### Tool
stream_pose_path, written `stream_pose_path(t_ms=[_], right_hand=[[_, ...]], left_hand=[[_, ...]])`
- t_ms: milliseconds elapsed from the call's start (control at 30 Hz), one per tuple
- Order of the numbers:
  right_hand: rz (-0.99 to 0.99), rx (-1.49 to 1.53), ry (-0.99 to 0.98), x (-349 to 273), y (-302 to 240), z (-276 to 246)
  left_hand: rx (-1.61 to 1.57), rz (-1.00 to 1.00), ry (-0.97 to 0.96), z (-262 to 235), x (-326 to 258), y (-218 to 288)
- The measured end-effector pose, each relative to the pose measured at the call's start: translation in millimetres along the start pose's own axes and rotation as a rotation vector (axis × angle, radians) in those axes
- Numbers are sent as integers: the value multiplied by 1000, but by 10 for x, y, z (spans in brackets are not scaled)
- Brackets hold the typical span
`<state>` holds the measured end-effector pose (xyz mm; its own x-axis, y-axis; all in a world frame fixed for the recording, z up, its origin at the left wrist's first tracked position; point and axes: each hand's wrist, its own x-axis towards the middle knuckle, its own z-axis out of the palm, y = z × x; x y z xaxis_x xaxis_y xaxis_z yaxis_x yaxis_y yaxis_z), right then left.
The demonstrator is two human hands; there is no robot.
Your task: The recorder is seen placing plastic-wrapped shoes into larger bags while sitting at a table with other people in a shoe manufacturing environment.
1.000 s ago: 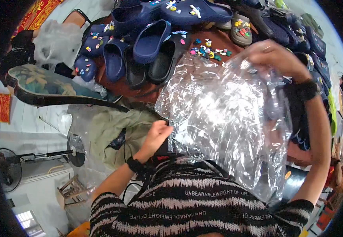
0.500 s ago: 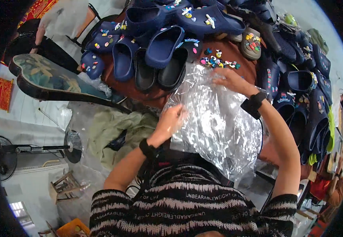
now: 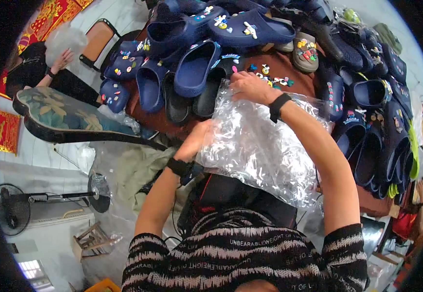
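A clear, crinkled plastic bag spreads over my lap and the front edge of the brown-covered table. At its upper left corner my right hand is closed on the film, fingers bent together. My left hand grips the bag's left edge, its fingertips partly hidden by the shiny plastic. Small colourful shoe charms lie in a loose group just beyond my right hand. Close to the bag stand a black clog and a navy clog.
Navy clogs decorated with charms pile up at the back and along the right. One olive-brown clog sits among them. On the left are a floral-padded chair, a fan and a wooden stool. Another person's hand is at far left.
My right hand has moved left to the bag's upper left corner. My left hand has shifted slightly left, and the bag lies flatter. The other person's hand has risen at far left.
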<state>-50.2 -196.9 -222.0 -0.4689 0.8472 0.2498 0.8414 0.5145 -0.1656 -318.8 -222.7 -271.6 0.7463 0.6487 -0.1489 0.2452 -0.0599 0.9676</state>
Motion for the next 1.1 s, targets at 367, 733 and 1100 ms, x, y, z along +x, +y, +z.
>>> stream_pose_path(t_ms=[367,733,1100], right_hand=[[149,-150,175,-138,-31,67],[394,-113,164,-1846,-583,369],[738,252,325,-1627,-695,90]], left_hand=[[475,-195,230,348,-91,354],[669,-205,346,578,-73,388],[1295,462,-492,1010,405,481]])
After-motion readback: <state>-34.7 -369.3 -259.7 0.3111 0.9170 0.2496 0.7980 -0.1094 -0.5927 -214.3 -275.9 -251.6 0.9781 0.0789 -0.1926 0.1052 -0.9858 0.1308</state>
